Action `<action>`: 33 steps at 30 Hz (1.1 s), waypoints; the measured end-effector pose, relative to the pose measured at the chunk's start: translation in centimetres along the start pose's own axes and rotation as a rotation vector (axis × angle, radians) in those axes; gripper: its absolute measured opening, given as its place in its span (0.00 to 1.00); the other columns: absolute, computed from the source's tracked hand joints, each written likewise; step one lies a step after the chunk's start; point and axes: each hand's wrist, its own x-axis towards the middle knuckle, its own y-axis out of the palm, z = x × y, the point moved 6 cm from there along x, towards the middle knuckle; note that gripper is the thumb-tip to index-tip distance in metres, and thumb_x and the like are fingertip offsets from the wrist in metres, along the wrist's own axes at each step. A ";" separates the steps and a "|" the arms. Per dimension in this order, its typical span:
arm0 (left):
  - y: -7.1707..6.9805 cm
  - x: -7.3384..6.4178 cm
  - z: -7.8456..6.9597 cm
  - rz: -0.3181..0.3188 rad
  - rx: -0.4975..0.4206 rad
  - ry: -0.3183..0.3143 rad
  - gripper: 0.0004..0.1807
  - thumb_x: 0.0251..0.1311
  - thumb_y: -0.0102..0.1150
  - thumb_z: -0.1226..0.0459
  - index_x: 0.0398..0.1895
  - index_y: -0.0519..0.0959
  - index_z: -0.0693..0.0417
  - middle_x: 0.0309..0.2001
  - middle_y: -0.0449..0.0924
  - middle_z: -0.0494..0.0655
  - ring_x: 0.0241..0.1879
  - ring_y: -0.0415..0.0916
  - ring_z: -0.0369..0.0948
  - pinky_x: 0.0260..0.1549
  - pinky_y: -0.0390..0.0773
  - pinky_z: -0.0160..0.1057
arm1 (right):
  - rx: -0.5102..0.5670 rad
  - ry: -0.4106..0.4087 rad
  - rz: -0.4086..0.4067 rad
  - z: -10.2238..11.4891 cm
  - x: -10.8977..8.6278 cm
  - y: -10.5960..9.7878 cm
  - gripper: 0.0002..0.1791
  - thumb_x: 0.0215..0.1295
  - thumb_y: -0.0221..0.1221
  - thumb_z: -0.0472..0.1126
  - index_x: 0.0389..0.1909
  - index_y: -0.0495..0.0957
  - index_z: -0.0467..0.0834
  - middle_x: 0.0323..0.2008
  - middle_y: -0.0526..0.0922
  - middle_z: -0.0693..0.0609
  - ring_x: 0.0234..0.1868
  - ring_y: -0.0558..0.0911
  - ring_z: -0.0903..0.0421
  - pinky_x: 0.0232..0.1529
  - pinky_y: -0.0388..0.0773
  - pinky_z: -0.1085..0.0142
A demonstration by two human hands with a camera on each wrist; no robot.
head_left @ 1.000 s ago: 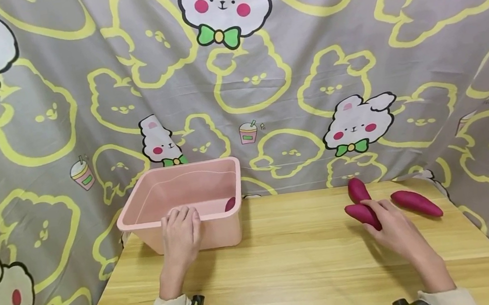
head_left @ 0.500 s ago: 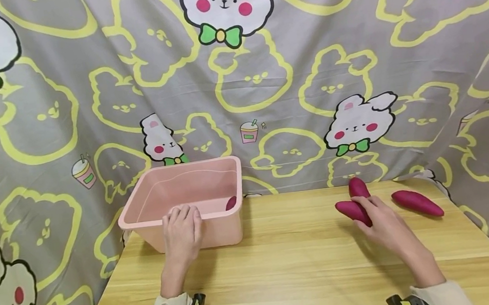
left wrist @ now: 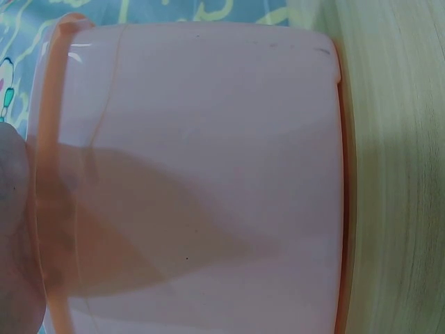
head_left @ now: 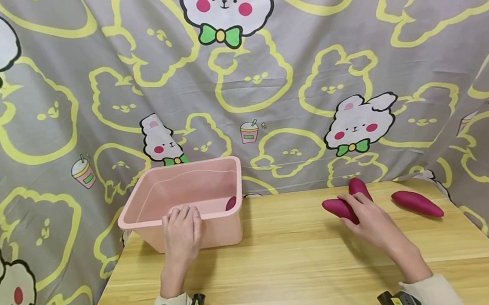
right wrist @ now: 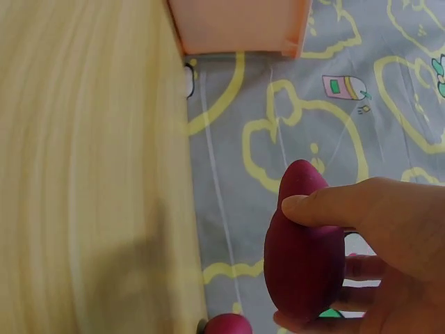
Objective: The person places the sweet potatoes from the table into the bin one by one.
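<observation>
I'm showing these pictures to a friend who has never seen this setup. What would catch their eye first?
Probably the loud bunny-print curtain behind the wooden table. Next, the right hand with a purple sweet potato in its grip at right, and the left hand resting on the pink tub at left.

Right hand curled (thumb on top), left hand flat.
</observation>
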 end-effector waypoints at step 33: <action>0.1 -0.1 0.1 0.012 -0.005 0.003 0.20 0.78 0.33 0.58 0.32 0.74 0.54 0.35 0.78 0.53 0.42 0.73 0.56 0.40 0.64 0.55 | 0.061 -0.064 0.005 5.7 5.2 -1.4 0.31 0.60 0.72 0.39 0.64 0.73 0.41 0.52 0.79 0.39 0.45 0.81 0.42 0.42 0.81 0.44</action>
